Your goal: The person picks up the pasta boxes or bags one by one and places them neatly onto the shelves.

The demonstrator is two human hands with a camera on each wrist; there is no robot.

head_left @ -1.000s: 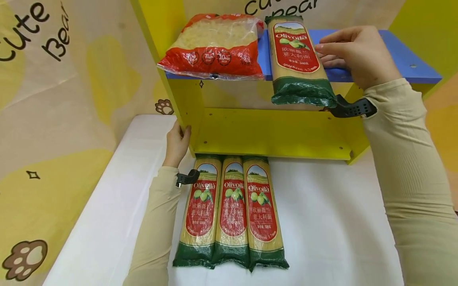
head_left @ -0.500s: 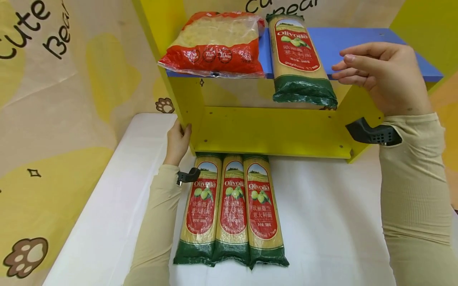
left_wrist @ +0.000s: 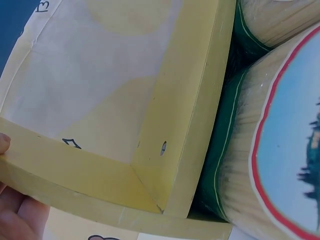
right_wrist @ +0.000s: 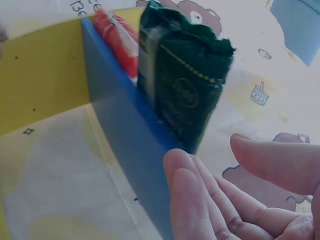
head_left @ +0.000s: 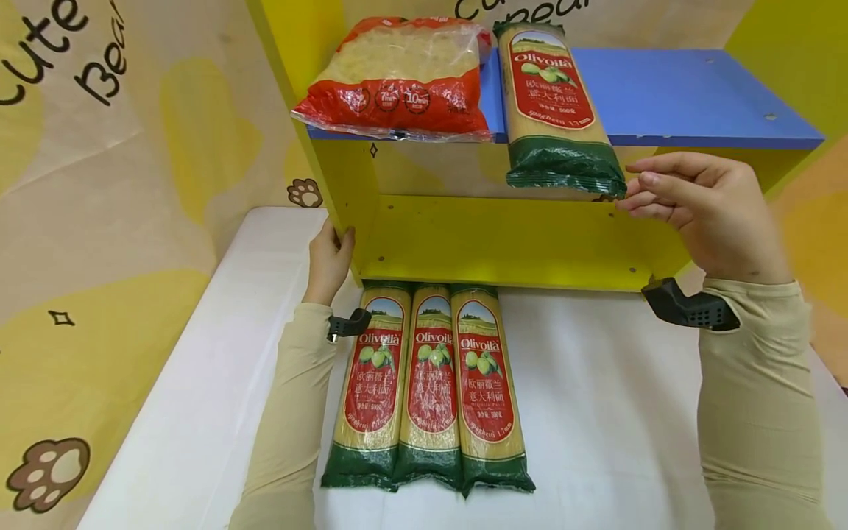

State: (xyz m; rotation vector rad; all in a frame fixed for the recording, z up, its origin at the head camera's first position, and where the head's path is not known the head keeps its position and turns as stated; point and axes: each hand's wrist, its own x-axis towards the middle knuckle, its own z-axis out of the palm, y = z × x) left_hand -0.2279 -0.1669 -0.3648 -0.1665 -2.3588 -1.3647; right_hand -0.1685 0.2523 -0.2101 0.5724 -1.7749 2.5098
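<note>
My left hand point(head_left: 329, 263) grips the left side panel of the yellow shelf point(head_left: 344, 184); in the left wrist view the fingers point(left_wrist: 25, 212) wrap round the board's edge. My right hand point(head_left: 718, 202) hovers in front of the blue shelf board point(head_left: 689, 99), its fingers loosely bent and holding nothing. Just left of it, a spaghetti pack point(head_left: 553, 103) lies on the blue board, its green end point(right_wrist: 185, 80) sticking out past the front edge. Beside that pack, at the left, rests a red and clear bag of pasta point(head_left: 404, 81).
Three more spaghetti packs point(head_left: 430, 383) lie side by side on the white table point(head_left: 596, 412), their far ends at the shelf's bottom board point(head_left: 503, 243). A printed cloth point(head_left: 132, 184) hangs at the left and behind.
My right hand has let go of the spaghetti pack's side and moved right, then down, below the blue board's front edge. The pack stays on the board. My left hand has not moved.
</note>
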